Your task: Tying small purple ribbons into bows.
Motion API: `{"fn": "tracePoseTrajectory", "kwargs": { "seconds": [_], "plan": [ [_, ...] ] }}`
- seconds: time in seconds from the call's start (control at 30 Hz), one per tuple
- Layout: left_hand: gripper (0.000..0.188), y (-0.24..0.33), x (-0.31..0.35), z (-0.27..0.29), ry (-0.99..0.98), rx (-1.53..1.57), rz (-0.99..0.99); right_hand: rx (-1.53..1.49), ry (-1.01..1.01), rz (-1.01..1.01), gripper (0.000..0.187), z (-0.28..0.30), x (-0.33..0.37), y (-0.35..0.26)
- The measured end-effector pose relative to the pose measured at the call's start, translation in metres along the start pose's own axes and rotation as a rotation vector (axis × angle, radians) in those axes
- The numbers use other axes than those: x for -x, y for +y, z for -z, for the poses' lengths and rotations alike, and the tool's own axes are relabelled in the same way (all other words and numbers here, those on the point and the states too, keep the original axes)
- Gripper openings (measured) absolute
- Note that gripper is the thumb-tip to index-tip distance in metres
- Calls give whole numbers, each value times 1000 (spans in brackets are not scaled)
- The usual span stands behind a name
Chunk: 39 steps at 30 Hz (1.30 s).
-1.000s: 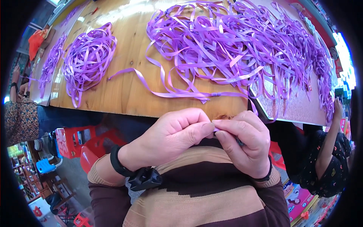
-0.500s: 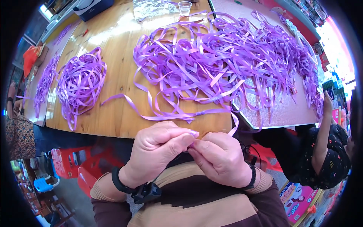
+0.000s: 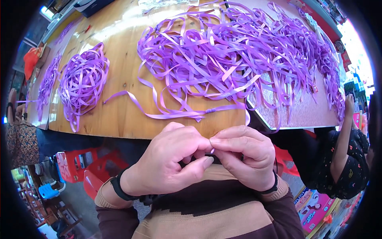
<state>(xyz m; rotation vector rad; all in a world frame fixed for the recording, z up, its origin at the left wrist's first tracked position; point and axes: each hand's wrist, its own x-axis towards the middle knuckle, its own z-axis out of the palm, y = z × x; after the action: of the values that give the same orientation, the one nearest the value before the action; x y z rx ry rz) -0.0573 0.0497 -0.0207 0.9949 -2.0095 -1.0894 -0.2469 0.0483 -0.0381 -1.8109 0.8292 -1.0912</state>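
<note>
In front of my chest, just off the table's near edge, both hands meet over a bit of purple ribbon (image 3: 212,151). My right hand (image 3: 248,157) pinches it between thumb and fingertips. Curled fingers of my left hand (image 3: 165,159) bend against the same spot, its thumb standing a little apart; most of the ribbon there is hidden by the fingers. Another stretch of this ribbon shows behind my right hand. A long ribbon strand with a small knot (image 3: 210,110) lies on the table just beyond. Farther back spreads a large tangled heap of purple ribbons (image 3: 223,59).
To the left on the wooden table (image 3: 119,115) lies a rounded ribbon bundle (image 3: 83,83). A pink-topped table (image 3: 274,115) adjoins on the right, partly under the heap. Red plastic chairs (image 3: 95,167) stand below. Other people are at both sides, one in a black patterned shirt (image 3: 346,167).
My left thumb has come away from its pinch, and that hand has turned more back-up. Both hands have shifted slightly. The view has tipped a little, so the table sits higher.
</note>
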Motion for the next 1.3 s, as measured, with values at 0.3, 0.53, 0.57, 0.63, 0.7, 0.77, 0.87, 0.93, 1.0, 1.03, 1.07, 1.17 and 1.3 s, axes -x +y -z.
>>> {"fn": "tracePoseTrajectory", "kwargs": {
  "seconds": [0.3, 0.53, 0.57, 0.63, 0.7, 0.77, 0.87, 0.93, 1.0, 1.03, 1.07, 1.17, 1.3],
  "plan": [
    [16, -6, 0, -16, 120, -3, -74, 66, 62, 50, 21, 1, 5, 3],
    [17, -5, 1, -16, 108, -109, -144, 26, 59, 71, 22, 0, 7, 6],
    [17, -6, 1, -16, 106, -107, -143, 26, 60, 68, 22, 0, 7, 6],
    [18, -5, 3, -17, 105, -89, -141, 26, 29, 77, 22, 1, 8, 4],
    [18, -5, 3, -18, 106, -82, -138, 16, 29, 66, 22, 1, 8, 3],
    [18, -5, 4, -19, 108, -75, -134, 6, 27, 55, 22, 0, 9, 4],
    [18, -4, 4, -20, 97, -64, -117, -4, 34, 48, 18, -2, 10, 4],
    [17, -3, 5, -19, 92, -41, -77, 8, 51, 65, 13, -3, 8, 3],
    [15, -2, 7, -16, 63, 31, -35, -23, 41, 67, 12, -3, 10, 4],
    [12, -1, 8, -14, 32, 106, 9, -54, 31, 65, 11, -3, 10, 5],
    [12, -1, 9, -13, 35, 105, 6, -52, 29, 69, 11, -3, 10, 6],
    [8, 0, 13, -9, -77, 718, 407, -91, 4, 108, 10, -1, 11, 4],
    [9, 6, 10, -5, -79, 991, 614, 29, -29, 151, 14, -1, 11, 0]
  ]
}}
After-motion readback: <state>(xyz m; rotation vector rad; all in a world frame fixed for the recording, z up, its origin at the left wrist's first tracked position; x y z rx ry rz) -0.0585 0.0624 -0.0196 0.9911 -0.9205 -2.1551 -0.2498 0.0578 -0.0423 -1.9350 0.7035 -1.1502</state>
